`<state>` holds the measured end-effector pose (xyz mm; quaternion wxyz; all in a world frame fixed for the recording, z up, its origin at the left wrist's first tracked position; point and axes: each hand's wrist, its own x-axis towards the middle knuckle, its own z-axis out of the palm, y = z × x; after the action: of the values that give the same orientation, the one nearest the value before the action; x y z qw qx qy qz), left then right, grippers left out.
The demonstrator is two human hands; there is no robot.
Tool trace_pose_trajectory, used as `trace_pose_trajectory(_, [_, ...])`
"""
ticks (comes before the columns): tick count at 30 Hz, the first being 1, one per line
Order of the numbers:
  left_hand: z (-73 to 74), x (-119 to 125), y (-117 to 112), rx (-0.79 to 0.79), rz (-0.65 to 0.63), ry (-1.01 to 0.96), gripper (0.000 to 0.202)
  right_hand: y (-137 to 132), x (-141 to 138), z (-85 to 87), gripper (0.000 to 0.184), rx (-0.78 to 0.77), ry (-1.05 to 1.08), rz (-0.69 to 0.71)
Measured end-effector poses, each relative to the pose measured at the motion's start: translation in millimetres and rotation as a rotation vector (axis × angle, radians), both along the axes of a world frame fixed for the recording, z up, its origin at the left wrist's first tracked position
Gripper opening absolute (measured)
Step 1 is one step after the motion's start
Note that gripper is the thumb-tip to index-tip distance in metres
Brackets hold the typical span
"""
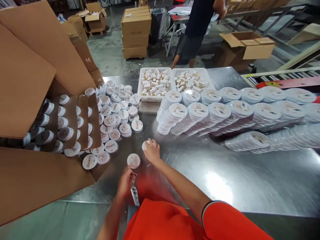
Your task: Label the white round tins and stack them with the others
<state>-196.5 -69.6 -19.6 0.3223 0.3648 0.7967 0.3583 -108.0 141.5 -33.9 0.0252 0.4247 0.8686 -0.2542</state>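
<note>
My right hand point(152, 151) is closed over a white round container point(144, 146) on the metal table, its fingers hiding most of it. My left hand point(125, 181) pinches a narrow strip, seemingly of labels point(135, 196), that hangs down toward the table's front edge. Just beyond the left fingertips lies another round white container point(133, 160) with faint print on top. To the left spreads a heap of similar flat round containers point(110, 146), several showing dark "beauty" lettering.
A large open carton point(32, 180) on the left holds more containers between cardboard dividers. Stacked clear plastic packs point(197, 111) line the right. Two white baskets point(156, 99) with small bottles stand at the back. A person point(193, 33) stands beyond the table point(185, 173).
</note>
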Motion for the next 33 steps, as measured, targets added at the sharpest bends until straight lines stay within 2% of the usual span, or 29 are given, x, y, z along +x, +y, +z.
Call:
trace_pose_trajectory(2, [-7.5,-3.4,14.7,-0.097,-0.173,0.175,0.019,10.8,6.7,-3.8,0.063,-0.023,-0.084,0.002])
trace_pose_trajectory(4, [-15.1,-4.5,20.0,-0.194,-0.241,0.254,0.019,12.8,16.1,-7.6,0.067,-0.055,-0.083,0.049])
trace_pose_trajectory(7, [-25.1,1.9,10.8,-0.228,-0.199,0.277,0.018,-1.9,34.0,-10.4,0.067,-0.039,-0.058,0.088])
trace_pose_trajectory(10, [-30.6,16.4,-8.1,-0.286,-0.132,0.319,0.016,-29.3,48.3,-9.8,0.072,-0.037,-0.076,0.121])
trace_pose_trajectory(16, [-31.6,37.6,-32.5,-0.238,-0.045,0.297,0.015,-73.6,44.5,-5.1,0.062,-0.051,-0.105,0.210])
trace_pose_trajectory(19, [-28.8,35.5,-37.9,-0.218,-0.002,0.255,0.015,-78.2,43.5,-4.1,0.062,-0.046,-0.110,0.219])
trace_pose_trajectory(24, [-22.8,25.6,-46.2,-0.249,-0.076,0.238,0.015,-72.7,54.7,-6.2,0.062,-0.046,-0.092,0.245])
trace_pose_trajectory(28, [-21.0,25.0,-51.0,-0.262,-0.083,0.209,0.018,-76.7,55.3,-8.1,0.066,-0.063,-0.130,0.240])
trace_pose_trajectory(31, [-26.2,30.6,-58.9,-0.254,-0.078,0.227,0.016,-86.7,51.5,-9.6,0.070,-0.091,-0.134,0.204])
trace_pose_trajectory(33, [-35.6,34.4,-66.3,-0.231,-0.072,0.241,0.021,-93.6,49.8,-11.7,0.073,-0.109,-0.122,0.175])
